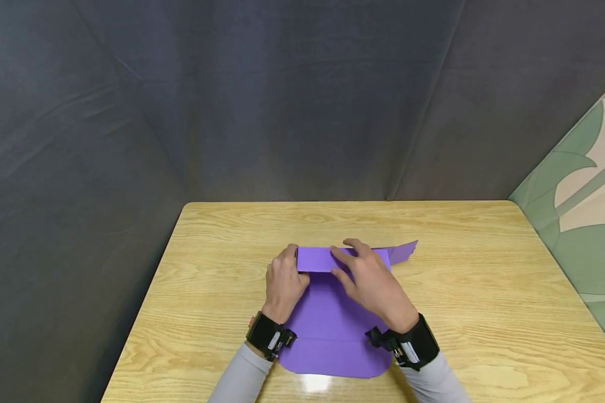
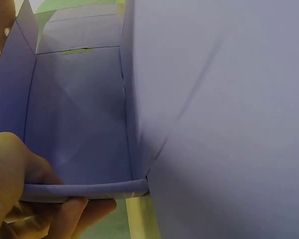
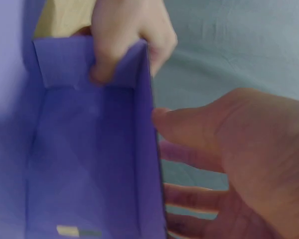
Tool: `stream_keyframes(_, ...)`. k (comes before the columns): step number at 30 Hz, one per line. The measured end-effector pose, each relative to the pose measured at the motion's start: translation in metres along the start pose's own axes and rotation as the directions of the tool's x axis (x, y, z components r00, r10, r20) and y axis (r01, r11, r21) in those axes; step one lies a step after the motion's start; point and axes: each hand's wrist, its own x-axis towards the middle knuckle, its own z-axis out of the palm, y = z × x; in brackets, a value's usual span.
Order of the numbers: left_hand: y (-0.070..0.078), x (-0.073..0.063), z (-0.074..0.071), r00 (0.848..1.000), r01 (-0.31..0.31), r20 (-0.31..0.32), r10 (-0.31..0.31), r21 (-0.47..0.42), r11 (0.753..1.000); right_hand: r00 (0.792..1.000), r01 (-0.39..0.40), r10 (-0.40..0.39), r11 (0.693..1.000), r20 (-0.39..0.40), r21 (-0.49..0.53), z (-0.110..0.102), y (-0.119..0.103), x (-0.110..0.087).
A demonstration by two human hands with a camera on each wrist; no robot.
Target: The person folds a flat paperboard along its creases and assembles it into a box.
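A purple cardboard box (image 1: 315,259), partly folded, stands tipped on its side in front of me, its lid panel (image 1: 335,357) spread toward me. My left hand (image 1: 282,278) grips the folded end wall (image 2: 84,191), the thumb inside and the fingers outside, as the left wrist view shows. My right hand (image 1: 379,286) is over the long upper side, fingers spread and fairly straight. In the right wrist view its thumb (image 3: 182,124) is right at that side's edge. At the right end, a flap (image 1: 404,253) sticks outward, unfolded.
A wooden table (image 1: 484,291) lies under the box. Dark grey cloth (image 1: 302,101) hangs behind and at the left, and a leaf-patterned fabric (image 1: 585,224) is at the right. Black camera straps (image 1: 417,342) circle both wrists.
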Motion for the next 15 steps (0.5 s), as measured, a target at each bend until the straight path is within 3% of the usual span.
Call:
stream_keyframes(6,-0.003,0.001,-0.002,0.999,0.029,-0.019,-0.028,0.014,0.999,0.996,-0.072,0.066,0.994,-0.065,-0.088,-0.018,0.012,-0.005)
stream_keyframes(15,-0.007,0.004,-0.005,0.999,0.049,-0.008,-0.049,0.018,0.999,0.991,-0.131,0.125,0.985,-0.056,-0.114,-0.02,0.02,-0.006)
